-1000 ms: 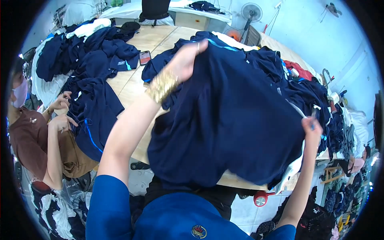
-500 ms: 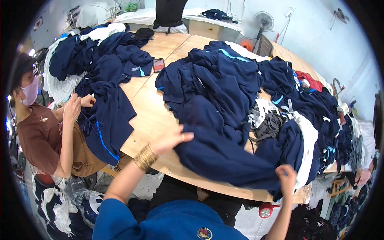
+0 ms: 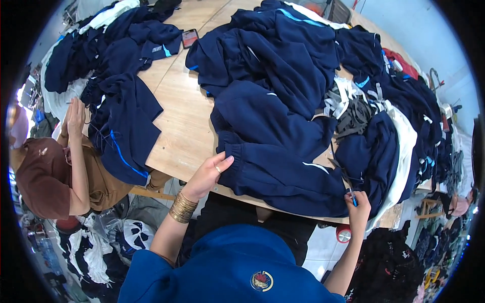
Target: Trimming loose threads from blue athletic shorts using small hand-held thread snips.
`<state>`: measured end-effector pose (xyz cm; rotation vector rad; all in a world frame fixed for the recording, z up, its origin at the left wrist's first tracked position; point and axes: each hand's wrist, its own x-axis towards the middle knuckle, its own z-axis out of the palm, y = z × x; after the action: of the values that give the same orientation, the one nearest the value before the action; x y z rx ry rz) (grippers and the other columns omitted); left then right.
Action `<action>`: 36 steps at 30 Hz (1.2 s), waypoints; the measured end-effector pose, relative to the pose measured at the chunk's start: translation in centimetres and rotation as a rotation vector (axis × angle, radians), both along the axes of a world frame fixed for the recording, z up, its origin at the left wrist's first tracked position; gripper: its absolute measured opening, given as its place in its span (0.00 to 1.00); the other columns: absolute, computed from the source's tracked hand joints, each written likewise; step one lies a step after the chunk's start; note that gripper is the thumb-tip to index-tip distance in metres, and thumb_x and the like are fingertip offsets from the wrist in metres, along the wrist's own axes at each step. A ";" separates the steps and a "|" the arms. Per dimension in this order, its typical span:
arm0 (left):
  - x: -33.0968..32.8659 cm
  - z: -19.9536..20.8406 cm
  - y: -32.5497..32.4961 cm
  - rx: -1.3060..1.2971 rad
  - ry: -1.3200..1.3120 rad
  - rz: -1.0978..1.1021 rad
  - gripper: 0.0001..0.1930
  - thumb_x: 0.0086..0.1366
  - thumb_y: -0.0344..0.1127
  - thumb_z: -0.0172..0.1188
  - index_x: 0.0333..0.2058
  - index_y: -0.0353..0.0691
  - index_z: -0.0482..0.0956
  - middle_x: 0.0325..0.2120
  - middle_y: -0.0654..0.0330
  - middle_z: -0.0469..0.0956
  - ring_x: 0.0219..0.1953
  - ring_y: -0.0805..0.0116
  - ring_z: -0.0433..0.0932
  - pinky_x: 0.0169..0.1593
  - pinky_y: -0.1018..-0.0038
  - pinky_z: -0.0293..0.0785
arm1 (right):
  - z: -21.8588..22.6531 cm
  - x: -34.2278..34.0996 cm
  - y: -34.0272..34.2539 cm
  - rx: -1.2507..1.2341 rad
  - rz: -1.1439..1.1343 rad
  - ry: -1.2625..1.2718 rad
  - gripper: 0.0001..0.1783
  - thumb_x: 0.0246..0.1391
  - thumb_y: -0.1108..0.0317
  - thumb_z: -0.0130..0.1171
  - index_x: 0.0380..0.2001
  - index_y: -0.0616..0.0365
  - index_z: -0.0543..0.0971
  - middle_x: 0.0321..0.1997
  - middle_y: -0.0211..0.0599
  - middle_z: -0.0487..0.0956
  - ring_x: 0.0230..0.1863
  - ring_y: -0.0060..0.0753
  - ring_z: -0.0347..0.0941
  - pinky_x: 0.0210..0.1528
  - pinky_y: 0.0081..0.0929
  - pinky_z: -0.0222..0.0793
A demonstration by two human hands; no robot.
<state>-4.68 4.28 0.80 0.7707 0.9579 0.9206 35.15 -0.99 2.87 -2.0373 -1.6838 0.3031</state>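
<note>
A navy garment (image 3: 283, 169) lies along the near edge of the wooden table, with a gathered elastic band at its left end and a short white stripe. My left hand (image 3: 206, 174), with bangles on the wrist, pinches that band between thumb and fingers. At the garment's right end, my right hand (image 3: 357, 206) is closed around a small blue-handled tool (image 3: 353, 198). Thin dark blades seem to rise from it, like thread snips, but the fingers hide most of it. More navy garments (image 3: 273, 55) are heaped just beyond.
Grey and white strips (image 3: 353, 113) lie right of the heap, beside a white cloth (image 3: 401, 151). A phone (image 3: 190, 38) rests on the wooden table (image 3: 174, 101). At left, a co-worker in a brown top (image 3: 43, 174) sits by another navy garment (image 3: 126, 131). A red round object (image 3: 343, 234) is below the table edge.
My left hand was open above the garment and now grips its elastic band. The garment has been straightened along the table edge. My view has tilted downward.
</note>
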 end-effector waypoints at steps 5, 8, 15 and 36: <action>0.0 0.3 -0.3 -0.074 -0.051 -0.010 0.20 0.66 0.39 0.50 0.51 0.31 0.67 0.43 0.65 0.73 0.39 0.84 0.70 0.39 0.89 0.66 | -0.2 0.6 -0.8 -0.018 -0.081 0.027 0.09 0.45 0.70 0.61 0.27 0.64 0.74 0.24 0.41 0.67 0.24 0.40 0.65 0.29 0.28 0.60; 1.1 2.0 -0.3 -0.029 -0.159 0.034 0.17 0.67 0.37 0.49 0.50 0.32 0.68 0.40 0.67 0.73 0.38 0.84 0.71 0.36 0.90 0.65 | -0.7 1.0 -1.1 -0.023 -0.106 0.032 0.09 0.45 0.71 0.61 0.27 0.65 0.74 0.23 0.40 0.67 0.24 0.39 0.65 0.29 0.27 0.60; 0.8 3.2 -0.1 -0.043 -0.162 0.007 0.17 0.68 0.35 0.47 0.51 0.31 0.68 0.41 0.65 0.74 0.41 0.83 0.71 0.43 0.87 0.69 | -0.7 1.7 -1.1 0.035 -0.133 0.026 0.08 0.46 0.71 0.60 0.27 0.65 0.74 0.23 0.39 0.66 0.24 0.34 0.63 0.29 0.26 0.59; 2.7 5.4 -0.7 0.099 0.032 -0.008 0.16 0.63 0.31 0.55 0.48 0.32 0.71 0.42 0.59 0.76 0.45 0.75 0.73 0.53 0.77 0.66 | 2.4 -5.5 0.9 0.054 0.056 0.038 0.13 0.40 0.78 0.59 0.34 0.59 0.75 0.30 0.40 0.71 0.31 0.44 0.71 0.34 0.29 0.66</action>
<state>-1.96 3.54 6.18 0.8751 0.9419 0.9573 29.62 -0.11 5.28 -1.9360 -1.7096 0.3096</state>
